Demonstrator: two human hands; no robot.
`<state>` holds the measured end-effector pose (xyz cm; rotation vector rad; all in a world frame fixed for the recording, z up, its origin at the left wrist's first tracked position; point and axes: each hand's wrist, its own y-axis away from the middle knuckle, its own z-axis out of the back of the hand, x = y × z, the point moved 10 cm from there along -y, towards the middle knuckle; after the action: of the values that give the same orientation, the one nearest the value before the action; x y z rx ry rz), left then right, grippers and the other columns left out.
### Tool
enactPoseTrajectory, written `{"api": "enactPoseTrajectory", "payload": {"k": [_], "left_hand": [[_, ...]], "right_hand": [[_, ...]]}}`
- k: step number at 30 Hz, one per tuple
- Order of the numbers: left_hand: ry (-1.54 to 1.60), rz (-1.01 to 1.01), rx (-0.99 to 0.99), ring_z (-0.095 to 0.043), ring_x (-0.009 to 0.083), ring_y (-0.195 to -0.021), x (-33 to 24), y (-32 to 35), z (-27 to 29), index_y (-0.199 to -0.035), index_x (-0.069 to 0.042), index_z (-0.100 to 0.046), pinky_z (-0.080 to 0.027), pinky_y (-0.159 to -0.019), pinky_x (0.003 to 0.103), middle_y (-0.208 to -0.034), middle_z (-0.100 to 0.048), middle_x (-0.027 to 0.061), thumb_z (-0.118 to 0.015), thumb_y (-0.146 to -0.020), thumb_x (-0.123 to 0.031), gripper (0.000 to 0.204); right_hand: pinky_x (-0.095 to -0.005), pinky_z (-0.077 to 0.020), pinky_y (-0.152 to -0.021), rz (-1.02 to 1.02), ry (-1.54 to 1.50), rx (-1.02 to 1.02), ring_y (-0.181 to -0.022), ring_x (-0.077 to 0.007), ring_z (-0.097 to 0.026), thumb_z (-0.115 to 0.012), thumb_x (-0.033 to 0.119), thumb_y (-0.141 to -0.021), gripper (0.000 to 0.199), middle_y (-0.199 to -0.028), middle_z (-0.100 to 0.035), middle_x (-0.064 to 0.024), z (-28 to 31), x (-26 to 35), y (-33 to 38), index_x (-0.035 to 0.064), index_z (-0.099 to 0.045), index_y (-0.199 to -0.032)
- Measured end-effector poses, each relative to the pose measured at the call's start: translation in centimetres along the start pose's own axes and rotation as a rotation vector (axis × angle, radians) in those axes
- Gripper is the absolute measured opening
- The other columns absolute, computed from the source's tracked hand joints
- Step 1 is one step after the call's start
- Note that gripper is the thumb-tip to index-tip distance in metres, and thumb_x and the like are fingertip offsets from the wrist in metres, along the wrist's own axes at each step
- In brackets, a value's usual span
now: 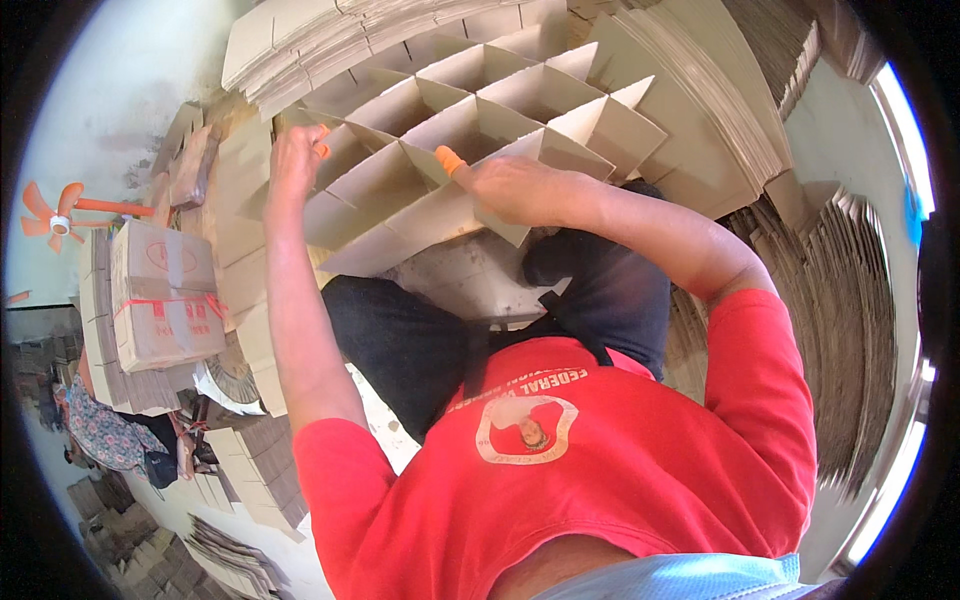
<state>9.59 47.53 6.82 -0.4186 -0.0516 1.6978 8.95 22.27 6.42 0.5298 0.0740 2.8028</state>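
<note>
A grid of interlocked cardboard dividers (372,188) stands in front of my knees, its slotted strips crossing to form several open cells. My left hand (293,165) is closed at the grid's left corner, pinching the end of a strip. An orange cover shows on one of its digits. Over the near right side, my right hand (515,190) grips a divider panel, its orange-covered thumb lying over the top edge. The other fingers of that hand are mostly hidden behind the cardboard.
Flat slotted cardboard sheets (310,45) are stacked beyond the grid, with another tall stack (700,90) to its right. More cardboard piles (835,320) stand along the right wall. At left are a taped carton (165,290) and an orange fan (58,218).
</note>
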Motion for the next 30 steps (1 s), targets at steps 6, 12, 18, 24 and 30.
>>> {"api": "enactPoseTrajectory", "payload": {"k": [6, 12, 18, 24, 30], "left_hand": [[0.005, -0.155, -0.407, -0.061, 0.0350, -0.080, -2.8, 1.3, 3.1, -0.095, -0.001, -0.067, -0.048, -0.070, 0.043, -0.085, -0.067, 0.0158, -0.068, -0.080, -0.008, 0.016], [-0.184, -0.200, -0.125, -0.058, 0.0358, -0.079, -2.6, 0.1, -0.8, -0.095, -0.001, -0.068, -0.048, -0.072, 0.044, -0.084, -0.064, 0.0188, -0.067, -0.075, 0.000, 0.020], [-0.223, -0.223, 0.036, -0.061, 0.0370, -0.084, -3.6, -0.9, -0.2, -0.095, 0.001, -0.067, -0.048, -0.074, 0.044, -0.092, -0.066, 0.0206, -0.064, -0.079, -0.003, 0.017], [0.065, -0.045, -0.158, -0.064, 0.0310, -0.086, -3.5, 2.4, 4.0, -0.104, 0.002, -0.068, -0.050, -0.076, 0.036, -0.099, -0.067, 0.0194, -0.070, -0.077, -0.008, 0.029], [0.394, 0.261, -0.342, -0.065, 0.0161, -0.088, -3.4, 8.6, 8.2, -0.103, 0.000, -0.071, -0.050, -0.078, 0.030, -0.101, -0.070, 0.0106, -0.070, -0.081, -0.009, 0.024]], "right_hand": [[-0.0394, -0.0537, -0.069, -0.085, 0.118, -0.577, -0.082, -0.0317, -0.064, -0.058, 0.011, -0.084, 0.027, -0.093, -0.066, -0.0118, 6.8, -4.6, 6.9, 0.0066, -0.062, -0.110], [-0.0423, -0.0510, -0.080, -0.736, 0.581, -0.727, -0.106, -0.0296, -0.055, -0.059, 0.024, -0.088, 0.038, -0.109, -0.057, -0.0136, 10.2, -19.5, 22.0, 0.0076, -0.050, -0.120], [-0.0440, -0.0466, -0.083, -0.887, 0.628, -0.418, -0.108, -0.0352, -0.053, -0.066, 0.039, -0.083, 0.048, -0.112, -0.058, -0.0173, 7.0, -26.9, 27.7, 0.0052, -0.052, -0.114], [-0.0463, -0.0475, -0.074, -0.871, 0.349, -0.706, -0.088, -0.0410, -0.060, -0.067, 0.035, -0.084, 0.042, -0.093, -0.064, -0.0212, 9.7, -28.3, 29.9, 0.0030, -0.055, -0.108], [-0.0413, -0.0500, -0.073, -0.864, 0.268, -1.119, -0.087, -0.0384, -0.064, -0.066, 0.026, -0.087, 0.033, -0.093, -0.065, -0.0222, 15.8, -20.3, 31.1, 0.0055, -0.057, -0.111]]}}
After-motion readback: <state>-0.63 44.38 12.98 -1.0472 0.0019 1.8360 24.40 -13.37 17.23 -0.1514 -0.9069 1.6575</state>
